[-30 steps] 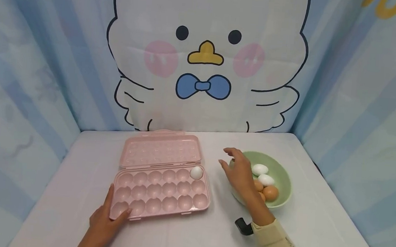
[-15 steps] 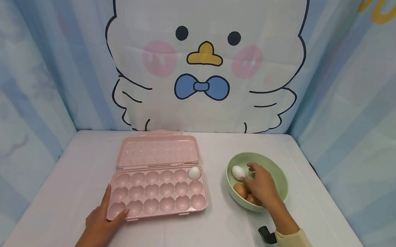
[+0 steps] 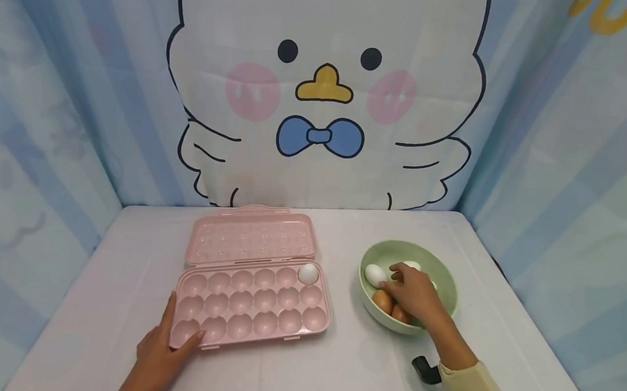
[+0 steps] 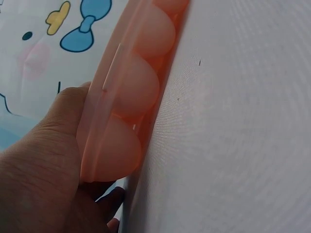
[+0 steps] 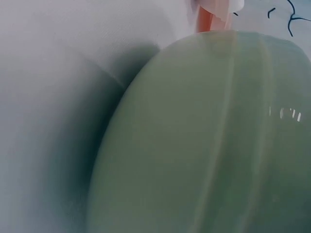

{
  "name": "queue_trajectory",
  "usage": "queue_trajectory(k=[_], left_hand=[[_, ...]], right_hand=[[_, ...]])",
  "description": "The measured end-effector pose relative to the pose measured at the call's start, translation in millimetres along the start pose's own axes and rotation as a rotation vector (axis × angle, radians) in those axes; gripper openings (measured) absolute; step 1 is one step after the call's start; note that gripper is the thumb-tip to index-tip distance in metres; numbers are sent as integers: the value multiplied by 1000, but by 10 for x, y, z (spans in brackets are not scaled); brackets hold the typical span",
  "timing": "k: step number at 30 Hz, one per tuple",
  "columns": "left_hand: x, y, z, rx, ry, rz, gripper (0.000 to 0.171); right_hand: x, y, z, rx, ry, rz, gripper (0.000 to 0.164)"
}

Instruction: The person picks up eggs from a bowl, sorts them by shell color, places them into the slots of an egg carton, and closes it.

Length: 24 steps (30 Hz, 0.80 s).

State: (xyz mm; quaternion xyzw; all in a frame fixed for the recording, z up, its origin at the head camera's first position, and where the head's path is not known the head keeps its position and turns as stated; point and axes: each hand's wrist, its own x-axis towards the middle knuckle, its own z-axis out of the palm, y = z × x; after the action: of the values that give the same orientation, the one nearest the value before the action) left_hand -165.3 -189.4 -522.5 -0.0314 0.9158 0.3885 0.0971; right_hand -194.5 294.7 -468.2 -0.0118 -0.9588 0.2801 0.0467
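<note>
A pink plastic egg carton [image 3: 252, 304] lies with its lid folded back, one white egg [image 3: 308, 274] in its far right cup. My left hand [image 3: 160, 352] grips the carton's near left corner, thumb at the front edge and fingers along the left side. To the right, a light green bowl [image 3: 442, 273] holds white and brown eggs. My right hand [image 3: 416, 297] is inside it, fingers bent down among them, a white egg [image 3: 376, 276] beside the thumb and a brown egg [image 3: 382, 300] just below. Whether it holds an egg is hidden; the right wrist view shows the bowl's outer wall [image 5: 160, 145].
A white cloth covers the table [image 3: 341, 369]. The carton's lid [image 3: 251, 240] lies flat behind its cups. Behind stands a curtain [image 3: 315, 177] with a cartoon bird, and striped cloth hangs on both sides. A black wrist mount [image 3: 425, 370] sticks out beside my right sleeve.
My right hand has gone from above the bowl's left rim rightward and down in among the eggs, some of which have shifted. My left hand stays on the carton.
</note>
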Motion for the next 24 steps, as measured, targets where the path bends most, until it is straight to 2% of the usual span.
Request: queue_trajectory(k=[6, 14, 19, 24], left_hand=[[0, -6, 5, 8, -19, -47, 115], [-26, -45, 27, -1, -19, -28, 116], [-33, -22, 26, -4, -11, -20, 115], [-14, -12, -1, -12, -1, -17, 115]], right_hand=[[80, -29, 91, 32, -83, 48, 49], [176, -98, 177, -23, -100, 62, 46], [206, -145, 204, -50, -86, 10, 45], [216, -176, 221, -41, -23, -52, 44]])
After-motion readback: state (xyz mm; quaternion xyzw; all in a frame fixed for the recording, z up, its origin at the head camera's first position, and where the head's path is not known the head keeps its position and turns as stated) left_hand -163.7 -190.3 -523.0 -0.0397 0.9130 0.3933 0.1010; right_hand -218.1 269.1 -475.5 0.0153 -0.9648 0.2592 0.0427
